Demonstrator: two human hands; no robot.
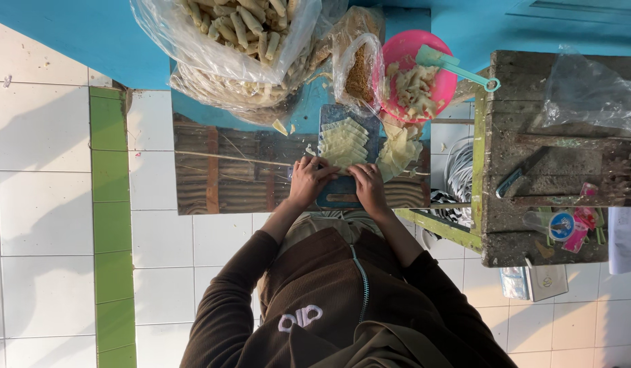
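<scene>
The pale dough wrappers [342, 144] lie fanned in a stack on my blue cutting board [348, 187], which sits on the low wooden table [213, 177] in front of me. The near edge of the stack is hidden under my fingers, so I cannot tell whether I am rolling or only pressing one. My left hand [308, 180] and right hand [367, 187] rest side by side on the wrapper nearest me, fingers curled down and nearly closed, knuckles up; what lies beneath them I cannot make out. Just beside the board is a second heap of wrappers [397, 153]. Beyond it stands a pink bowl [419, 71] of filling with a teal spatula [452, 66]. A clear bag of finished rolls [233, 34] is cut off by the frame.
</scene>
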